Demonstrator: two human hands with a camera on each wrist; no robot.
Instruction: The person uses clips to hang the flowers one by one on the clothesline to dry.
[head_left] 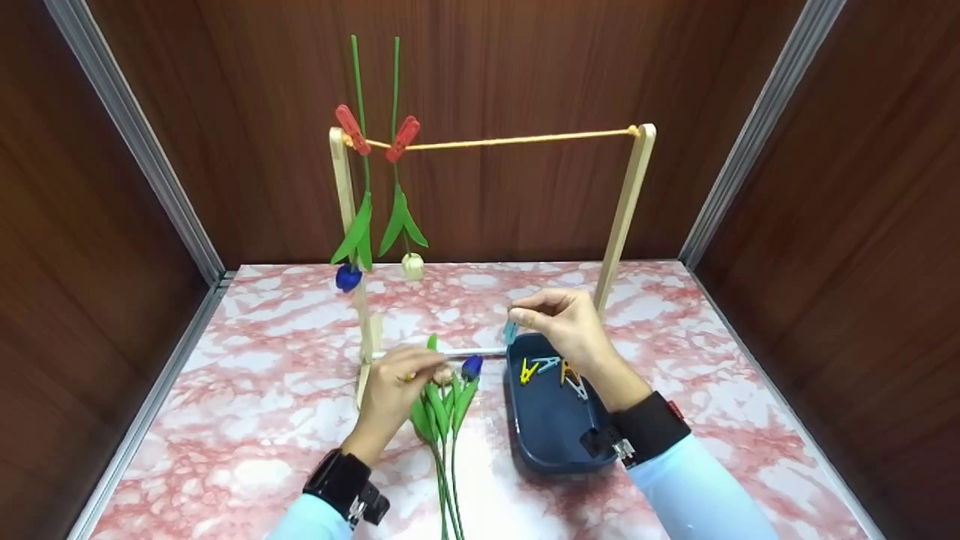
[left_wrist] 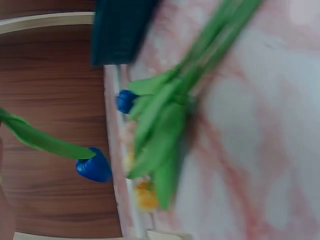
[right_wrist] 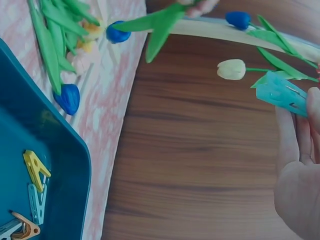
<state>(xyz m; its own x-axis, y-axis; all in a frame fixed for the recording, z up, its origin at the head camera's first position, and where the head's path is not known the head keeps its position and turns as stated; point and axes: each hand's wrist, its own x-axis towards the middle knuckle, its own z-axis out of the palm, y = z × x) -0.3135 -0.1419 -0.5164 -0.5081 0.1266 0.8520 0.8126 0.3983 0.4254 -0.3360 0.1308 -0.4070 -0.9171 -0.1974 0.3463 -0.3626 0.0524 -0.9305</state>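
Note:
My left hand (head_left: pixel 397 381) holds a blue tulip by its stem; its blue head (left_wrist: pixel 94 166) and green leaf (left_wrist: pixel 47 143) show in the left wrist view, while in the head view the hand mostly hides it. Below that hand lies a bunch of tulips (head_left: pixel 442 427) with blue, pink and yellow heads. My right hand (head_left: pixel 570 330) pinches a light blue clothespin (right_wrist: pixel 284 95) above the far end of a dark blue tub (head_left: pixel 551 442). From a yellow cord (head_left: pixel 517 140), red clothespins (head_left: pixel 405 139) hold a blue tulip (head_left: pixel 349 277) and a white tulip (head_left: pixel 413 266) head down.
The cord runs between two wooden posts (head_left: pixel 624 217), with a white bar (head_left: pixel 480 351) low between them. Several clothespins, among them a yellow clothespin (head_left: pixel 527 370), lie in the tub. Wood-grain panels (head_left: pixel 495 210) enclose the pink marbled table (head_left: pixel 262 420).

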